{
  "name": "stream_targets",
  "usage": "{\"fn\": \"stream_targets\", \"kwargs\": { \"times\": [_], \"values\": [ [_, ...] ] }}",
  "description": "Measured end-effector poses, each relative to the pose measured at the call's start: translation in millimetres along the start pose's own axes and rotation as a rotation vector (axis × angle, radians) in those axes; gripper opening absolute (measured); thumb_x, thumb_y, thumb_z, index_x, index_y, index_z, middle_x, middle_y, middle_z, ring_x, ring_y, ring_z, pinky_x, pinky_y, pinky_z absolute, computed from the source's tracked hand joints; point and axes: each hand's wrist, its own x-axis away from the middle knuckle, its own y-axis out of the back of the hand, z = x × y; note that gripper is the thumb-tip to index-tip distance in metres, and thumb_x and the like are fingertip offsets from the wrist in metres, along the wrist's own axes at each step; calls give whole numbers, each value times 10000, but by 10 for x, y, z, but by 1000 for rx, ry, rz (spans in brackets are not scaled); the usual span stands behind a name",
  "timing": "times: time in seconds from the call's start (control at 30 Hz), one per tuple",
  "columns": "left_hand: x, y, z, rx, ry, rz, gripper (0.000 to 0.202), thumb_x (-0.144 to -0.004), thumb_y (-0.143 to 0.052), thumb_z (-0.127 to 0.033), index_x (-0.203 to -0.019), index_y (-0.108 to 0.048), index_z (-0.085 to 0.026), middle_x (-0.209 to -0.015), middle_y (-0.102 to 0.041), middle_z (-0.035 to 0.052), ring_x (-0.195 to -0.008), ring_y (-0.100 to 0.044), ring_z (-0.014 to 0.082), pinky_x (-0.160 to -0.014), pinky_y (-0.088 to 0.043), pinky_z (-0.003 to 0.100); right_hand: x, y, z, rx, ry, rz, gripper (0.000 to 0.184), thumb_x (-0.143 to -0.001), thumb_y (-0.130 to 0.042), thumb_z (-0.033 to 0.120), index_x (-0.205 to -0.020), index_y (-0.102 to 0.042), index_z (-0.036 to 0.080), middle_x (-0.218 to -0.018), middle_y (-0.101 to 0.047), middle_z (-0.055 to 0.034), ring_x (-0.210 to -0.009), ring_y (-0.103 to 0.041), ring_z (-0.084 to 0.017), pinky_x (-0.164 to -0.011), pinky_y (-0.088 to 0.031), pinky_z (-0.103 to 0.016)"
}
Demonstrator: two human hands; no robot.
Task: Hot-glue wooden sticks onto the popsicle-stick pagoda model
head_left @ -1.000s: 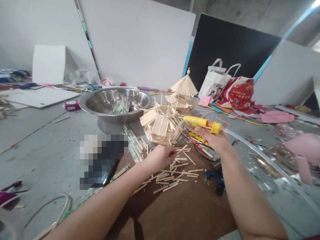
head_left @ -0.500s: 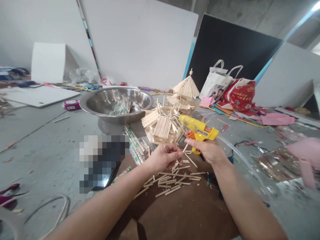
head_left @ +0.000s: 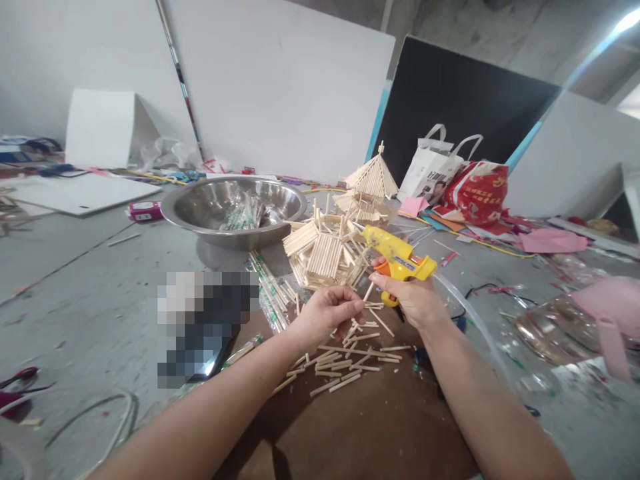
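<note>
My right hand [head_left: 417,297] is wrapped round the handle of a yellow hot glue gun [head_left: 395,253], whose nozzle points up and left. A clear glue stick trails from its back. My left hand [head_left: 333,312] is closed in a pinch on the lower end of a short wooden stick [head_left: 369,291], which slants up toward the right hand. Just beyond both hands stands a model of wooden sticks [head_left: 325,257] with slatted roof panels and upright posts. Behind it rises a pointed stick roof [head_left: 374,179]. Loose cut sticks [head_left: 345,363] lie scattered on the brown board [head_left: 380,420] below.
A steel basin [head_left: 200,223] holding wrapped sticks stands at the back left. More wrapped sticks [head_left: 273,293] lie left of the model. A pixelated dark object [head_left: 210,320] is beside them. Bags [head_left: 475,190], coloured paper and a pink-and-clear plastic item [head_left: 560,327] lie to the right.
The glue gun has tilted slightly, its nozzle now showing beside the model. My left hand keeps its pinch and has hardly moved. The whole view has shifted a little.
</note>
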Motion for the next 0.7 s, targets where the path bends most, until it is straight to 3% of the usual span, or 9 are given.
{"fn": "stream_targets", "kwargs": {
  "times": [0.23, 0.7],
  "values": [
    [-22, -19, 62, -20, 6, -78, 209, -638, -591, -319, -712, -512, -140, -535, -545, -38, -313, -346, 5, -308, -240, 150, -25, -29, -49, 34, 42, -68, 227, -551, -666, 201, -764, -590, 223, -747, -635, 36, -703, -590, -110, -701, -451, -256],
    [-34, -49, 161, -8, -31, -216, 195, -640, -596, -318, -639, -521, -139, -473, -481, -52, -333, -335, 14, -326, -230, 156, -10, -32, -174, 145, 50, -73, 223, -589, -647, 271, -804, -598, 237, -811, -640, 17, -791, -585, -144, -787, -427, -317]
  ]
}}
